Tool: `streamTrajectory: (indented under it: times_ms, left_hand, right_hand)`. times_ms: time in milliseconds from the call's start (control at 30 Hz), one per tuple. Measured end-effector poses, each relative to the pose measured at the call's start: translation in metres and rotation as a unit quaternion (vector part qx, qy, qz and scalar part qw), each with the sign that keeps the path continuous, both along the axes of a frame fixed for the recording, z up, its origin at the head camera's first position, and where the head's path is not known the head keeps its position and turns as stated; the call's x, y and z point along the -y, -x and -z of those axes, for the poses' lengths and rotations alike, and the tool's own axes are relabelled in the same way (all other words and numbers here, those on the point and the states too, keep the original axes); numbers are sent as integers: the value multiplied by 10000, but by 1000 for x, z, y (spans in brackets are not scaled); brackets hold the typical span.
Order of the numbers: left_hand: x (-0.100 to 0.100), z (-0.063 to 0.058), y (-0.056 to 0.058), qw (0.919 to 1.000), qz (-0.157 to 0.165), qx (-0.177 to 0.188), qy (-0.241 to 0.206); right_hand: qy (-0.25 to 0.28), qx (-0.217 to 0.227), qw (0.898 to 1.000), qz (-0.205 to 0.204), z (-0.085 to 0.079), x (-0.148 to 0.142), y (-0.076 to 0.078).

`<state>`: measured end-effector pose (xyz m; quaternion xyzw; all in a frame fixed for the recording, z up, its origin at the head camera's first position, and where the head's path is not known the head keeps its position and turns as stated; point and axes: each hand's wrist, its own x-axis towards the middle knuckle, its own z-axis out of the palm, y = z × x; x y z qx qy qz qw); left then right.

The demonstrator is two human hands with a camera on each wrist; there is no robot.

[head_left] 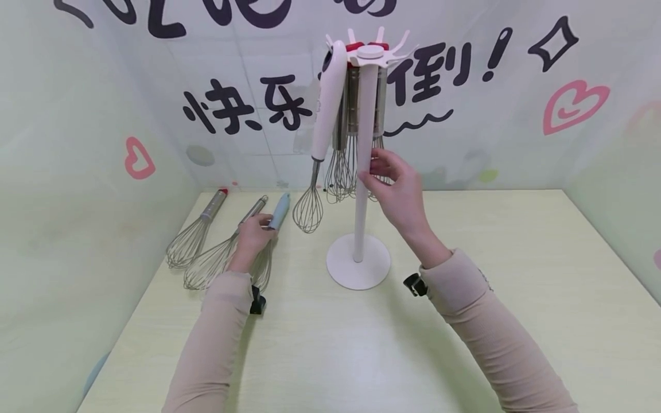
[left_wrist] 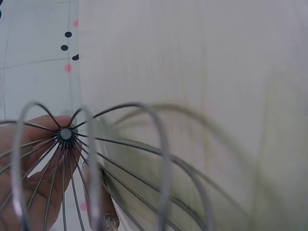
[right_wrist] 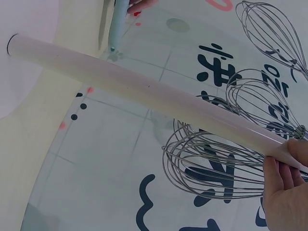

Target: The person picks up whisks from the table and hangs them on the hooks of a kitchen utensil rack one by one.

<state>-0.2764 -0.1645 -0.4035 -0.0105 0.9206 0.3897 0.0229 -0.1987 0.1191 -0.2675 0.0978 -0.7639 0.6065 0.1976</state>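
At the left of the table, my left hand (head_left: pixel 252 234) pinches a whisk by its light blue handle (head_left: pixel 280 211). The wires (left_wrist: pixel 139 139) of that whisk fan out in front of the hand in the left wrist view and partly hide the fingers. Beside it lie a steel-handled whisk (head_left: pixel 212 261) and one with a red-tipped handle (head_left: pixel 193 238). My right hand (head_left: pixel 403 192) grips the pole (head_left: pixel 365 115) of a white whisk stand, with thumb and fingers round it. A white-handled whisk (head_left: pixel 330 97) hangs at the stand's left front.
The stand's round base (head_left: pixel 343 269) rests on the light wooden table (head_left: pixel 320 344). Several more whisks (head_left: pixel 338 178) hang behind the pole, partly hidden. White prongs (head_left: pixel 400 46) spread at its top. A printed sheet (head_left: pixel 490 143) covers the back and sides.
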Motion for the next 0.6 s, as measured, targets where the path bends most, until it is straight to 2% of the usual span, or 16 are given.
streamTrajectory:
  times_ms: [333,600]
  left_hand:
    - [-2,-11,-5,9987,-317,-95,-396]
    - [-2,-24,-6,9942,-444,-557,-810]
  right_hand:
    - [-67,56,10000,48,1,1,0]
    - [-99,10,9999,101,0,2,0]
